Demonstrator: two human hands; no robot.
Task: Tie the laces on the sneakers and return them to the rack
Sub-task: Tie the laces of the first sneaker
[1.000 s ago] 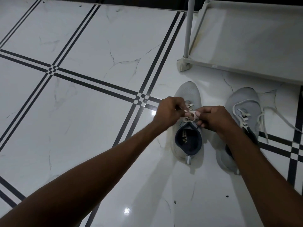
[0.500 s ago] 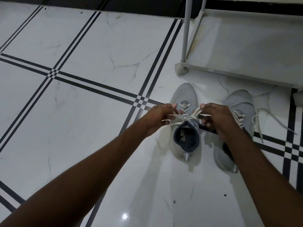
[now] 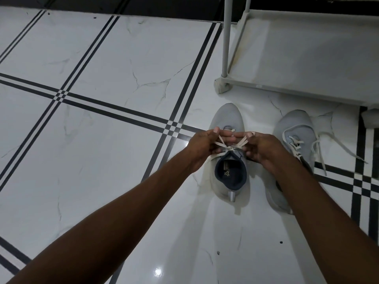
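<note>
Two grey sneakers stand on the tiled floor, toes toward the rack. The left sneaker (image 3: 226, 117) has a dark blue collar, and a knot in its white laces (image 3: 231, 149) sits over the tongue. My left hand (image 3: 202, 145) pinches one lace loop on the left of the knot. My right hand (image 3: 260, 147) pinches the other loop on the right. The loops are pulled taut sideways. The right sneaker (image 3: 295, 124) stands beside it with its laces (image 3: 328, 138) loose and spread over the floor; my right forearm hides its heel.
The white shoe rack (image 3: 307, 58) stands just beyond the sneakers at the upper right, with a round foot (image 3: 220, 87) and upright post near the left sneaker's toe. Glossy white floor tiles with black stripes (image 3: 123, 115) stretch to the left.
My hands have drawn apart from the middle of the left sneaker, pulling the lace loops out to each side and tightening the knot. The view has shifted slightly.
</note>
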